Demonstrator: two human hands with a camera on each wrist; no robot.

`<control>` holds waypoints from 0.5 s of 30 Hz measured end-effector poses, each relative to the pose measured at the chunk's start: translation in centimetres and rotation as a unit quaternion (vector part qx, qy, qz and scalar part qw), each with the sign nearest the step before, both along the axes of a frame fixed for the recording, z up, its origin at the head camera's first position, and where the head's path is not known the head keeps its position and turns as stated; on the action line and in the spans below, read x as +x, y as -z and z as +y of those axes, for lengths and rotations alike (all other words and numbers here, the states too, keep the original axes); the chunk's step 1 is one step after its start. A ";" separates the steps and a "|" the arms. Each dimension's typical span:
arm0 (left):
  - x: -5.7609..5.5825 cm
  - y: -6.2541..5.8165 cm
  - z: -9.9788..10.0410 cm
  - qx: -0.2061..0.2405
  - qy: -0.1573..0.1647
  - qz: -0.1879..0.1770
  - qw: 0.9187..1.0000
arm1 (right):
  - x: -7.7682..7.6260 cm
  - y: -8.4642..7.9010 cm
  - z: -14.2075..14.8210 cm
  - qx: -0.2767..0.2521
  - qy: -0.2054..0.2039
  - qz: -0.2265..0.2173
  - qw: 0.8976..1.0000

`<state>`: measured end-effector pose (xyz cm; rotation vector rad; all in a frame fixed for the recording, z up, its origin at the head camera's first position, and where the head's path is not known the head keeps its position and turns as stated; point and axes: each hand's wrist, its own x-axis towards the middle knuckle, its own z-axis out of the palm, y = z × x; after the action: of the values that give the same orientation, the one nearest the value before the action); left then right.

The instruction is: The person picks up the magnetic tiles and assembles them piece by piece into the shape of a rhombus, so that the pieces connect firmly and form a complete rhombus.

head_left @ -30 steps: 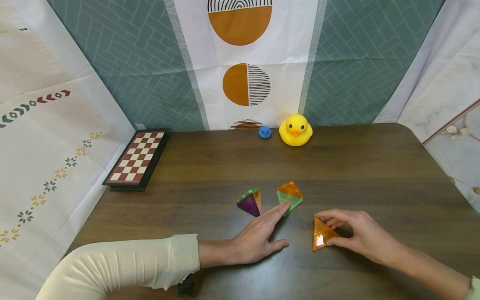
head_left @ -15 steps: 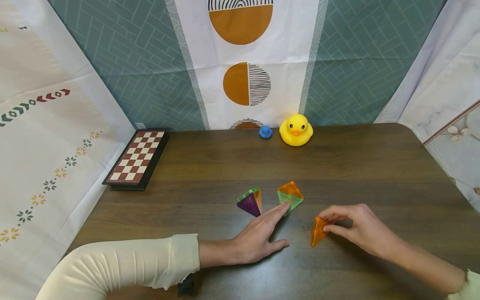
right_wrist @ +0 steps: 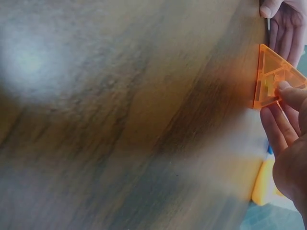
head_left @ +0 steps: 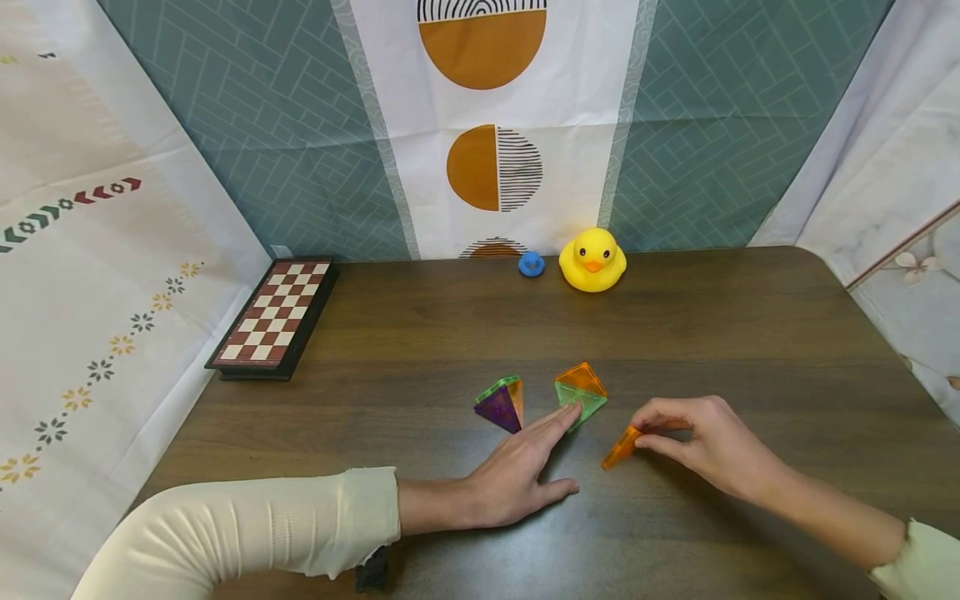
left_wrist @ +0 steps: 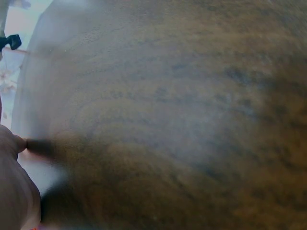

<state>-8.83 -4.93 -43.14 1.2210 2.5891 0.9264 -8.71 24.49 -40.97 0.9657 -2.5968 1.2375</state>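
Translucent orange and triangular, a magnetic tile [head_left: 622, 448] is pinched between the thumb and fingers of my right hand [head_left: 708, 442]. It stands tilted near the tabletop; in the right wrist view the tile [right_wrist: 271, 61] shows its ribbed face. My left hand [head_left: 510, 479] lies over the table with fingers straight, fingertips at a green-and-orange tile piece [head_left: 581, 381]. Just beyond that hand sits a pyramid-like piece [head_left: 498, 407] with purple, green and orange faces. Only part of the left hand [left_wrist: 17, 191] shows in the left wrist view.
A yellow rubber duck [head_left: 592, 267] and a small blue toy [head_left: 531, 264] stand at the table's back edge. The checkered board [head_left: 273, 312] rests at the back left. Patterned cloths [head_left: 300, 125] hang around the wooden table [head_left: 420, 325].
My right hand has moved slightly left and away from me, turning the orange tile from face-on to nearly edge-on. My left hand and the other tile pieces stay put.
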 end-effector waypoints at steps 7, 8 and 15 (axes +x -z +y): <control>-0.1 0.0 0.0 -0.001 0.000 0.002 1.000 | -0.8 -0.1 -0.9 -0.004 0.005 -0.003 1.000; -0.1 0.0 0.0 -0.001 0.001 0.001 1.000 | -0.9 -0.1 -1.0 -0.004 0.006 -0.005 1.000; 0.0 0.0 0.0 -0.002 0.001 0.002 1.000 | -1.6 0.0 -1.8 -0.009 0.012 -0.005 1.000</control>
<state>-8.84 -4.90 -43.12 1.2258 2.5903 0.9183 -10.28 22.66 -40.95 0.9236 -2.5926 1.2611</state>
